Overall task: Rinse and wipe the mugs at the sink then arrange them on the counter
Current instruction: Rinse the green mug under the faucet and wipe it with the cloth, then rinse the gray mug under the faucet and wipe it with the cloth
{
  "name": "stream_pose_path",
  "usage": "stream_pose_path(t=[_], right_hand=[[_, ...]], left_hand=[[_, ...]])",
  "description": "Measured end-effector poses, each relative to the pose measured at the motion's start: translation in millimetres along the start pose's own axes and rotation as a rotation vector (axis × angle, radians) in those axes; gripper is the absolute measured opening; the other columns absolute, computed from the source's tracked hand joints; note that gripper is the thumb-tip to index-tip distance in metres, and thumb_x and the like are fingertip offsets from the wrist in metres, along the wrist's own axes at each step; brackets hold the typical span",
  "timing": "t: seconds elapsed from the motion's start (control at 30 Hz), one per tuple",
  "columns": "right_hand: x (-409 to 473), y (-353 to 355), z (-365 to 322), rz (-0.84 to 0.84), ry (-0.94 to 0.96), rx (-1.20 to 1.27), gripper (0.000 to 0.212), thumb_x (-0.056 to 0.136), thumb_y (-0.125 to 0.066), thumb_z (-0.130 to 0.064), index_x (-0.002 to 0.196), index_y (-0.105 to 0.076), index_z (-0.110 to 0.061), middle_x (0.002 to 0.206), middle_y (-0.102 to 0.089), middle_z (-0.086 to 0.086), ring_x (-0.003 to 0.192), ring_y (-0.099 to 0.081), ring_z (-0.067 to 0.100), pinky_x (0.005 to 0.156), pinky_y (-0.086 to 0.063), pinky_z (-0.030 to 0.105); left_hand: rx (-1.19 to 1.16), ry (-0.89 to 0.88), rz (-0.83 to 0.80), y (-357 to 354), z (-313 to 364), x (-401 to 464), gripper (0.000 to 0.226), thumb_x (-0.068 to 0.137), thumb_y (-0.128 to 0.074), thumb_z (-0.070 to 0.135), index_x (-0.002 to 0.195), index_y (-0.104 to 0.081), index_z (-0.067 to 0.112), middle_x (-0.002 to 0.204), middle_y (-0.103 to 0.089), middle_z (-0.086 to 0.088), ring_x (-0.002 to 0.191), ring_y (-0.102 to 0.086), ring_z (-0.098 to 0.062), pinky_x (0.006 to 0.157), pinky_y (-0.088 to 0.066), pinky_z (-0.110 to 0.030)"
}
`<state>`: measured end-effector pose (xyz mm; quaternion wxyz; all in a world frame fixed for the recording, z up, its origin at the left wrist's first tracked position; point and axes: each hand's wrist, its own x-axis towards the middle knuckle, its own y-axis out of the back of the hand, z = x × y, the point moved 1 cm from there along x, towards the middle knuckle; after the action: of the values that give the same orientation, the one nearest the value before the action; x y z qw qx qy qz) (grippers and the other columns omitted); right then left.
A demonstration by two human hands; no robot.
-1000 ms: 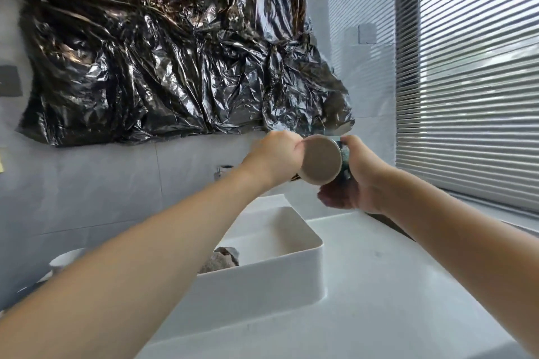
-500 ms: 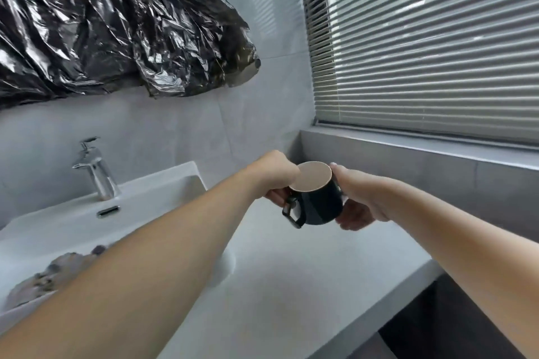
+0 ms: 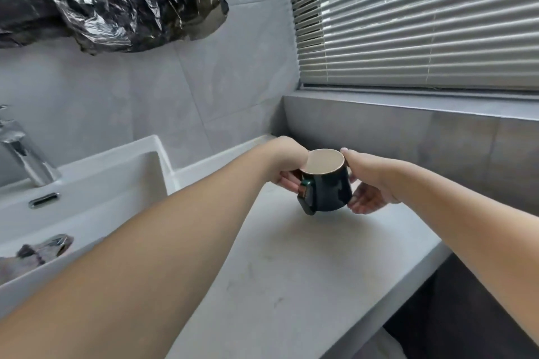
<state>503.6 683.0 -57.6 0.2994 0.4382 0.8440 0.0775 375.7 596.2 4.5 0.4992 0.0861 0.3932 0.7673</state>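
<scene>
Mug held over the counter by both hands

A dark mug (image 3: 325,186) with a pale inside is sitting upright between two hands, right at the counter (image 3: 291,271) surface, far along it near the tiled ledge under the window; whether its base is touching the top is hard to tell. Its handle is pointing toward the near left. The left hand (image 3: 287,165) is gripping the mug's left side, fingers curling under by the handle. The right hand (image 3: 369,181) is cupping the right side, thumb lying at the rim and fingers wrapping below. To the left, a white sink (image 3: 122,172) is holding a crumpled grey cloth (image 3: 38,251), with a chrome tap (image 3: 23,154) standing behind it. Black plastic sheeting (image 3: 110,0) is hanging on the far wall, and closed blinds (image 3: 423,17) are covering the window on the right
</scene>
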Motion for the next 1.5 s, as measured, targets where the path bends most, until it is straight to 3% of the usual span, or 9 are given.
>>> stream_pose_path(t=[0.2,0.37,0.5,0.67,0.8,1.1,1.2,1.33,1.5], right_hand=[[13.7,9.5,13.1,0.022,-0.031,0.010,0.062,0.098,-0.020,-0.064,0.097,-0.046,-0.007,0.079,-0.061,0.023,0.047,-0.062,0.026,0.046,-0.051,0.027],[19.2,13.3,19.6,0.027,-0.030,0.053,0.064,0.097,-0.021,-0.065,0.098,-0.047,-0.007,0.079,-0.061,0.022,0.049,-0.062,0.027,0.047,-0.053,0.028],[12.0,13.0,21.7,0.029,-0.037,0.047,0.064,0.098,-0.022,-0.064,0.107,-0.049,-0.006,0.079,-0.062,0.023,0.050,-0.062,0.028,0.047,-0.053,0.028],[-22.4,16.4,-1.2,0.421,0.200,-0.123,0.049,0.100,-0.029,-0.048,0.114,-0.048,-0.005,0.106,-0.059,0.017,0.088,-0.062,0.038,0.075,-0.049,0.037],[-69.9,-8.3,-43.6,0.616,0.504,-0.192,0.037,0.098,-0.039,-0.035,0.120,-0.046,-0.006,0.125,-0.049,0.018,0.117,-0.047,0.039,0.084,-0.035,0.040],[-201.9,-131.9,-152.1,0.341,0.900,-0.264,0.053,0.098,-0.049,-0.029,0.147,-0.042,-0.011,0.150,-0.043,0.011,0.134,-0.043,0.025,0.110,-0.037,0.032],[-245.7,-189.4,-184.4,0.264,0.981,-0.285,0.053,0.098,-0.050,-0.028,0.147,-0.041,-0.010,0.152,-0.044,0.010,0.140,-0.038,0.023,0.110,-0.030,0.028],[-292.4,-279.9,-224.9,0.158,1.076,-0.302,0.051,0.098,-0.049,-0.029,0.145,-0.043,-0.011,0.150,-0.046,0.010,0.140,-0.038,0.023,0.109,-0.030,0.029],[-331.5,-406.9,-264.2,-0.020,1.115,-0.257,0.049,0.097,-0.049,-0.026,0.143,-0.046,-0.011,0.145,-0.050,0.009,0.129,-0.049,0.025,0.091,-0.041,0.030]], left_hand=[[0.007,0.008,-0.011,-14.2,1.6,11.8,0.022,0.098,-0.039,0.003,0.080,-0.050,0.002,0.076,-0.064,-0.018,0.059,-0.067,-0.024,0.058,-0.060,-0.031],[0.012,0.000,-0.002,-17.2,0.7,19.6,0.018,0.098,-0.040,0.006,0.088,-0.053,-0.001,0.082,-0.066,-0.020,0.056,-0.069,-0.023,0.051,-0.059,-0.028],[-0.006,-0.003,-0.038,-16.1,-10.3,21.0,0.025,0.100,-0.047,0.021,0.100,-0.056,-0.003,0.087,-0.069,-0.021,0.063,-0.070,-0.026,0.061,-0.062,-0.034],[0.022,-0.136,0.181,10.0,-19.2,6.0,0.028,0.092,-0.049,0.038,0.091,-0.059,0.011,0.093,-0.070,-0.009,0.078,-0.073,-0.029,0.085,-0.059,-0.043],[0.106,-0.271,0.423,58.1,-20.0,-40.1,0.027,0.092,-0.049,0.032,0.088,-0.064,0.009,0.087,-0.068,-0.011,0.078,-0.062,-0.029,0.073,-0.053,-0.036],[0.153,-0.268,0.872,211.9,-75.6,-191.0,0.023,0.093,-0.052,0.025,0.094,-0.071,0.013,0.096,-0.071,-0.007,0.092,-0.061,-0.029,0.073,-0.043,-0.028],[0.163,-0.237,0.953,271.5,-117.4,-249.4,0.024,0.090,-0.050,0.022,0.088,-0.070,0.010,0.091,-0.072,-0.009,0.089,-0.064,-0.031,0.076,-0.052,-0.032],[0.181,-0.143,1.048,344.0,-188.1,-319.2,0.024,0.086,-0.045,0.019,0.072,-0.064,0.011,0.072,-0.065,-0.004,0.070,-0.055,-0.026,0.053,-0.041,-0.025],[0.174,0.008,1.156,407.2,-291.9,-380.6,0.023,0.085,-0.046,0.018,0.077,-0.065,0.010,0.078,-0.068,-0.012,0.075,-0.058,-0.033,0.064,-0.047,-0.034]])
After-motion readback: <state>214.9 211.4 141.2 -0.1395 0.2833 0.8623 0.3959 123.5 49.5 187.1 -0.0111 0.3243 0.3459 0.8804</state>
